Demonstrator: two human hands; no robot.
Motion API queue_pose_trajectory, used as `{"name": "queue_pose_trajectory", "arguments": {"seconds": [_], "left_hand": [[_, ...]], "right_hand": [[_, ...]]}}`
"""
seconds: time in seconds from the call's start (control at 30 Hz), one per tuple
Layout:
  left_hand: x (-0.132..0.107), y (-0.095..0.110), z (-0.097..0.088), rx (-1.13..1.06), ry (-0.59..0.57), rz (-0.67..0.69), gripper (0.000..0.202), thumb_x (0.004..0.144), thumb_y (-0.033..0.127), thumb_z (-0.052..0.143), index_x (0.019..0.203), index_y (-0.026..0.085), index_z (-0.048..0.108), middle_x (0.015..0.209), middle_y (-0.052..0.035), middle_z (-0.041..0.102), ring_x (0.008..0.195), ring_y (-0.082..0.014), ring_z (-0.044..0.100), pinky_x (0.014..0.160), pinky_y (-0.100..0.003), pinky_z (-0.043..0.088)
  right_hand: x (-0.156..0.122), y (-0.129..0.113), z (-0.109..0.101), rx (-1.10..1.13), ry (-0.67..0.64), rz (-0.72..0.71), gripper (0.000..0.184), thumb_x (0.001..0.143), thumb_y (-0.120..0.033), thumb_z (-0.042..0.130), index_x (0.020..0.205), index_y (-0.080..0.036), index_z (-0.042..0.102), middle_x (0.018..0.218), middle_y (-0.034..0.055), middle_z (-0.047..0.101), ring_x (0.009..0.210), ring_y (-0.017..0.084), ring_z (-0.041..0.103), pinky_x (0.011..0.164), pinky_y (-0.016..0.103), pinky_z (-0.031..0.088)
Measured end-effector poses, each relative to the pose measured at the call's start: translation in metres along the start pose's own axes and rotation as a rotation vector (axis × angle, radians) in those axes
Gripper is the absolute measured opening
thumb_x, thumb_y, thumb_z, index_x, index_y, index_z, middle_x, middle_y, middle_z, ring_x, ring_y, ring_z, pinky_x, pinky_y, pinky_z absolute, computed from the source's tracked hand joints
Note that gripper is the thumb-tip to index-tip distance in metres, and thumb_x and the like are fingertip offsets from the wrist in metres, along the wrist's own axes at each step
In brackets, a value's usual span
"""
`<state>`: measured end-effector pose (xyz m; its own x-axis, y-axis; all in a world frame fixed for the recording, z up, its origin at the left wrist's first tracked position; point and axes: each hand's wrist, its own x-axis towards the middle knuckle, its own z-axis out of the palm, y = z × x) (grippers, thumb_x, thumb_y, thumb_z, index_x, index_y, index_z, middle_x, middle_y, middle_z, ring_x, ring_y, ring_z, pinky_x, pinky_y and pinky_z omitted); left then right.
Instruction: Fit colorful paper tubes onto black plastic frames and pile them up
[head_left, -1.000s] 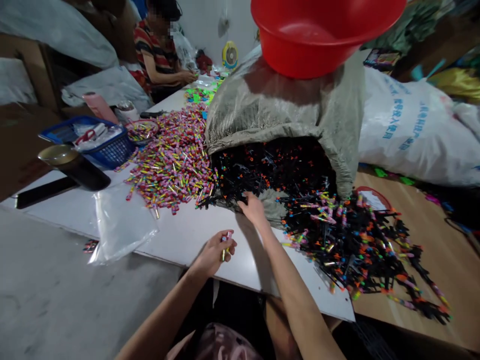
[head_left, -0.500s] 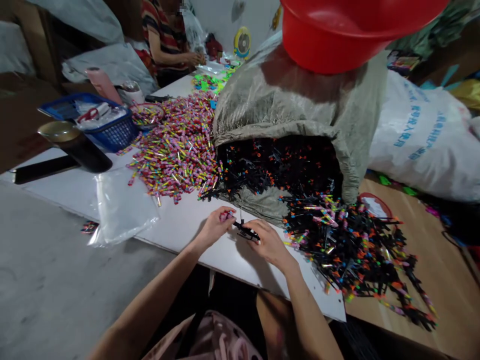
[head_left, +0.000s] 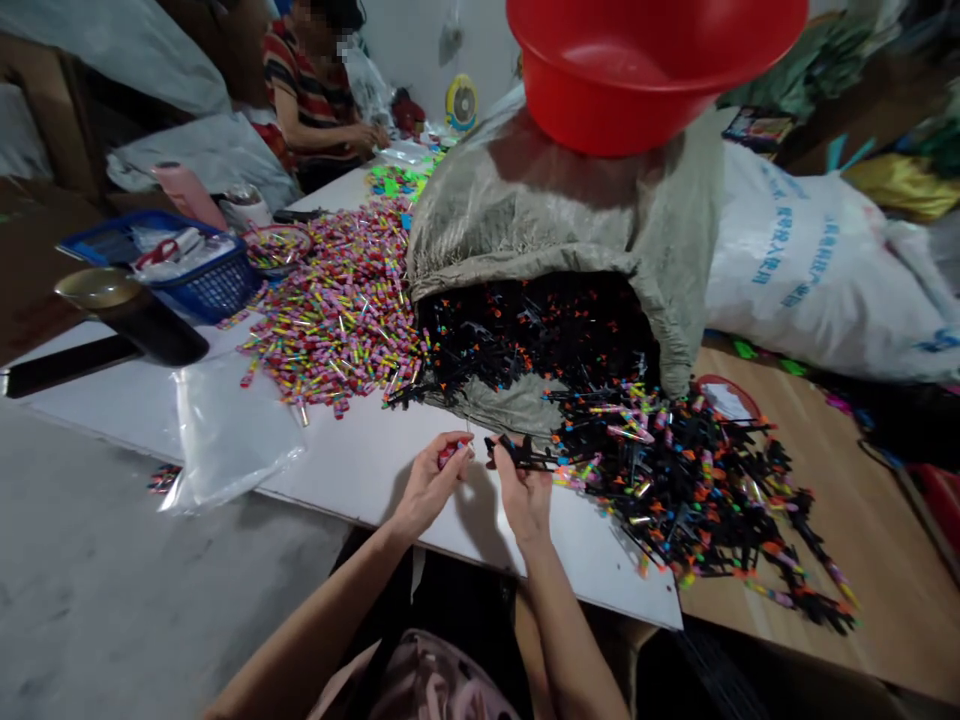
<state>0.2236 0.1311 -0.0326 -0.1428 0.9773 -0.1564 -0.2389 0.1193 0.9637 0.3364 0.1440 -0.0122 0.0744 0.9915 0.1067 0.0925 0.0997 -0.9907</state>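
My left hand (head_left: 424,496) is closed around a small pink-and-red piece (head_left: 448,453), held just above the white table near its front. To its right, my right hand (head_left: 525,500) pinches a black plastic toy gun (head_left: 531,459), whose far end points right towards a pile of similar toy guns (head_left: 697,490). A gap separates the two hands. Behind them, a grey woven sack (head_left: 517,215) lies with its mouth facing me, full of black toy guns with orange bits. At the left spreads a heap of small pink, red and yellow pieces (head_left: 337,310).
A red basin (head_left: 615,90) rests on the sack. Left on the table (head_left: 345,460) are clear plastic bags (head_left: 225,430), a dark-bodied cup (head_left: 142,320) and a blue basket (head_left: 217,285). Another person (head_left: 315,100) works at the far end. A white sack (head_left: 810,270) lies at right.
My hands have come apart. The right hand has turned upright, and the toy gun has swung from between both hands to pointing right. The whole view has shifted slightly.
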Motion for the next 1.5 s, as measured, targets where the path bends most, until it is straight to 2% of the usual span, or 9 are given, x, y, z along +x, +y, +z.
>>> {"name": "queue_pose_trajectory", "arguments": {"seconds": [0.17,0.37,0.67,0.83,1.0,1.13,1.23,1.3,1.5], "left_hand": [[-0.002,0.008,-0.013,0.249,-0.113,0.112,0.031,0.081,0.039,0.055,0.100,0.017,0.067,0.067,0.0002,0.058,0.055,-0.0089,0.048,0.052,-0.020,0.038],[-0.005,0.002,-0.006,0.348,-0.034,0.192,0.026,0.074,0.025,0.056,0.096,0.017,0.067,0.082,-0.0030,0.067,0.075,-0.0127,0.059,0.073,-0.024,0.047],[-0.023,-0.016,0.003,0.506,0.102,0.355,0.025,0.076,0.020,0.053,0.096,0.020,0.067,0.090,-0.0065,0.070,0.084,-0.0173,0.063,0.080,-0.029,0.048],[-0.021,-0.019,0.001,0.385,0.021,0.186,0.025,0.072,0.019,0.060,0.095,0.023,0.069,0.092,-0.0067,0.070,0.087,-0.0196,0.063,0.081,-0.031,0.048],[0.002,-0.009,-0.020,-0.021,0.176,-0.158,0.048,0.069,0.033,0.069,0.112,0.017,0.058,0.073,-0.0008,0.063,0.054,-0.0103,0.053,0.048,-0.021,0.040],[0.002,-0.009,-0.026,-0.310,0.179,-0.383,0.066,0.054,0.025,0.080,0.113,0.017,0.052,0.085,-0.0029,0.063,0.068,-0.0142,0.063,0.056,-0.025,0.047],[-0.005,-0.012,-0.023,-0.343,0.062,-0.399,0.066,0.048,0.022,0.084,0.108,0.016,0.055,0.084,-0.0052,0.066,0.070,-0.0163,0.065,0.065,-0.029,0.049],[-0.006,-0.011,-0.024,-0.330,0.055,-0.372,0.064,0.047,0.027,0.085,0.103,0.014,0.058,0.079,-0.0060,0.067,0.066,-0.0150,0.064,0.067,-0.029,0.048],[0.012,-0.005,-0.035,-0.315,0.178,-0.278,0.060,0.045,0.041,0.084,0.093,0.013,0.061,0.069,-0.0033,0.066,0.056,-0.0105,0.057,0.051,-0.022,0.042]], "right_hand": [[-0.005,-0.008,-0.008,0.028,-0.075,0.073,0.014,0.068,-0.031,0.065,0.077,-0.020,0.065,0.074,0.0006,0.067,0.067,0.016,0.062,0.065,0.029,0.053],[-0.013,-0.004,-0.004,0.115,0.007,0.197,0.018,0.062,-0.033,0.069,0.074,-0.020,0.063,0.068,-0.0004,0.067,0.061,0.016,0.063,0.059,0.029,0.054],[-0.021,-0.001,0.005,0.085,0.126,0.271,0.020,0.062,-0.038,0.067,0.068,-0.019,0.061,0.058,-0.0004,0.066,0.052,0.016,0.061,0.052,0.028,0.053],[-0.007,0.008,-0.008,0.125,0.040,0.336,0.023,0.059,-0.039,0.069,0.067,-0.018,0.064,0.050,-0.0019,0.061,0.045,0.015,0.057,0.045,0.027,0.050],[0.052,0.008,-0.054,0.264,0.350,-0.013,0.029,0.065,-0.036,0.067,0.088,-0.019,0.064,0.079,0.0004,0.067,0.056,0.010,0.058,0.051,0.023,0.048],[0.106,0.018,-0.023,-0.207,0.037,-0.183,0.031,0.074,-0.020,0.058,0.104,-0.019,0.062,0.107,0.0079,0.062,0.077,0.016,0.061,0.070,0.031,0.052],[0.138,0.024,0.031,-0.710,-0.259,-0.264,0.037,0.075,-0.002,0.048,0.105,-0.017,0.063,0.126,0.0125,0.053,0.103,0.021,0.056,0.086,0.035,0.047],[0.151,0.024,0.054,-0.890,-0.322,-0.278,0.033,0.077,0.000,0.045,0.098,-0.017,0.064,0.125,0.0136,0.054,0.111,0.024,0.051,0.088,0.035,0.044],[0.113,0.026,0.029,-0.725,-0.300,-0.114,0.009,0.081,-0.023,0.055,0.074,-0.019,0.058,0.075,0.0073,0.065,0.076,0.022,0.061,0.068,0.031,0.047]]}}
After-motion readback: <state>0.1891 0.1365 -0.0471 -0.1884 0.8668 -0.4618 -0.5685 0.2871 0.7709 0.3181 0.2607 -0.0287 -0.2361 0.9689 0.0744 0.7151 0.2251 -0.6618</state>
